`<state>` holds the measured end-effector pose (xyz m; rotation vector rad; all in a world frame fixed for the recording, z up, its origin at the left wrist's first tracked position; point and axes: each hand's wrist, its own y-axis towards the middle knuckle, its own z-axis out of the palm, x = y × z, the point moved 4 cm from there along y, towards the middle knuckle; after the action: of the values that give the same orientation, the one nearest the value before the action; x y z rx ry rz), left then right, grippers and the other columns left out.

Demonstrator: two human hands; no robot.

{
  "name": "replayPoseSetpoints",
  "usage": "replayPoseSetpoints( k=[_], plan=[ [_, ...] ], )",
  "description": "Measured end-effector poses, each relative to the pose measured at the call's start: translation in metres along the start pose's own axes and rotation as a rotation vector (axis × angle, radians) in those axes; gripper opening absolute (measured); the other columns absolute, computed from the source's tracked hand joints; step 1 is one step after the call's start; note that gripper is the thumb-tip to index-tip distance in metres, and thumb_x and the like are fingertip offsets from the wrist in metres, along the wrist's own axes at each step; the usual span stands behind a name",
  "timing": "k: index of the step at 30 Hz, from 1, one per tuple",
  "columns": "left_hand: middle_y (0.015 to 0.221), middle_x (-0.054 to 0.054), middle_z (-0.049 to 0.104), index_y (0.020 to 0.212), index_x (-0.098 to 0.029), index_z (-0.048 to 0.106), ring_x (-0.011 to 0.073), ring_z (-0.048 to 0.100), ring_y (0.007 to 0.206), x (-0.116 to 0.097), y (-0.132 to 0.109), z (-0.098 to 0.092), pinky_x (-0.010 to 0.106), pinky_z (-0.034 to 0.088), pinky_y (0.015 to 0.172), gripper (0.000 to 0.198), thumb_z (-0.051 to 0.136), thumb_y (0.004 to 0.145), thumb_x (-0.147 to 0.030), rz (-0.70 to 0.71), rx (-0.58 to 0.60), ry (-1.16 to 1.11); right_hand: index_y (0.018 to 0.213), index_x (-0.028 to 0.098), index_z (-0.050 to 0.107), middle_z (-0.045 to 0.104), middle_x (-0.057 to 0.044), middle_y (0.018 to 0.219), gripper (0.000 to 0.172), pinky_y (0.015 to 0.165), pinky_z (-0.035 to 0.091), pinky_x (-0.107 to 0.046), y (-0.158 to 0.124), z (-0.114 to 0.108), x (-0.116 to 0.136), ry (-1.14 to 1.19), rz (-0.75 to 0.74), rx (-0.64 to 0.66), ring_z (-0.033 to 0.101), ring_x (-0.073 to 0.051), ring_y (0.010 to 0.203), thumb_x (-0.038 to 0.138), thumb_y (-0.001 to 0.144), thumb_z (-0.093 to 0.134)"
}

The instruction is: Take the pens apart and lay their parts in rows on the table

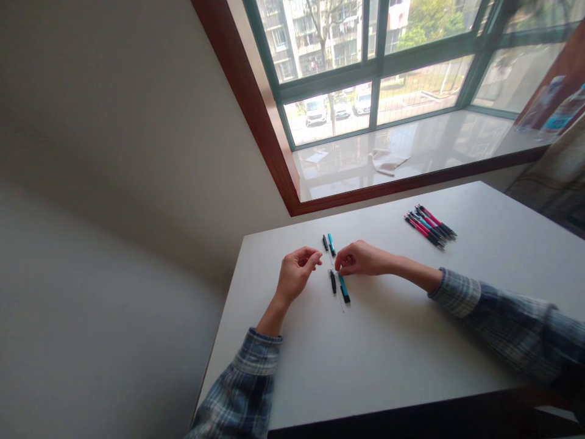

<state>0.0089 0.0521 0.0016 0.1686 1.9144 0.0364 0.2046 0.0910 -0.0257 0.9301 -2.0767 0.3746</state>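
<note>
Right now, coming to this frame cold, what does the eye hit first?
Probably the bright window, across the picture's upper right. Next, over the white table, the left hand and right hand in plaid sleeves, either side of small teal and black pen pieces. Then the bunch of pink, black and teal pens, farther right.

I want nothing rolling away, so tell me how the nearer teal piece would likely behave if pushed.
The teal piece looks slim and long, so it may roll on the smooth table. Its small size suggests it is light.
</note>
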Motion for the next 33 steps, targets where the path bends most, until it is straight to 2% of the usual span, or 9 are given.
replayPoseSetpoints(
  k=[13,16,22,26,33],
  plan=[
    [0.079,0.006,0.074,0.088,-0.017,0.074,0.0168,0.065,0.069,0.012,0.000,0.000,0.027,0.051,0.067,0.029,0.068,0.090,-0.045,-0.005,0.051,0.081,0.091,0.017,0.080,0.067,0.000,0.071,0.018,0.062,0.038,-0.024,0.001,0.002,0.000,-0.025,0.005,-0.003,0.052,-0.012,0.063,0.030,0.085,0.068],
    [0.077,0.004,0.073,0.088,-0.018,0.074,0.0165,0.064,0.067,0.010,-0.001,-0.002,0.026,0.048,0.064,0.030,0.064,0.092,-0.046,0.016,0.068,0.198,0.093,0.017,0.079,0.065,0.000,0.072,0.019,0.063,0.038,-0.024,0.000,-0.001,0.003,-0.026,0.002,-0.013,0.051,-0.012,0.064,0.030,0.085,0.068],
    [0.062,-0.002,0.065,0.089,-0.024,0.078,0.0142,0.057,0.059,0.005,-0.002,-0.010,0.026,0.040,0.062,0.022,0.065,0.091,-0.041,0.112,0.089,0.601,0.093,0.017,0.078,0.064,0.000,0.073,0.018,0.064,0.040,-0.023,0.000,-0.002,0.002,-0.009,-0.018,-0.034,0.053,-0.013,0.065,0.030,0.087,0.067],
    [0.063,-0.002,0.065,0.088,-0.024,0.079,0.0147,0.057,0.059,0.006,-0.001,-0.010,0.026,0.038,0.061,0.021,0.067,0.089,-0.042,0.112,0.129,0.690,0.092,0.018,0.078,0.066,-0.001,0.074,0.016,0.065,0.041,-0.023,0.000,-0.001,0.002,-0.025,-0.025,-0.067,0.054,-0.013,0.066,0.030,0.086,0.069],
    [0.065,-0.001,0.065,0.089,-0.025,0.079,0.0159,0.056,0.060,0.008,-0.002,-0.004,0.027,0.036,0.059,0.022,0.068,0.086,-0.044,0.081,0.236,0.695,0.093,0.018,0.078,0.064,0.000,0.072,0.015,0.064,0.041,-0.023,0.000,-0.001,0.002,-0.010,-0.022,-0.105,0.055,-0.012,0.065,0.028,0.084,0.072]
  ],
)
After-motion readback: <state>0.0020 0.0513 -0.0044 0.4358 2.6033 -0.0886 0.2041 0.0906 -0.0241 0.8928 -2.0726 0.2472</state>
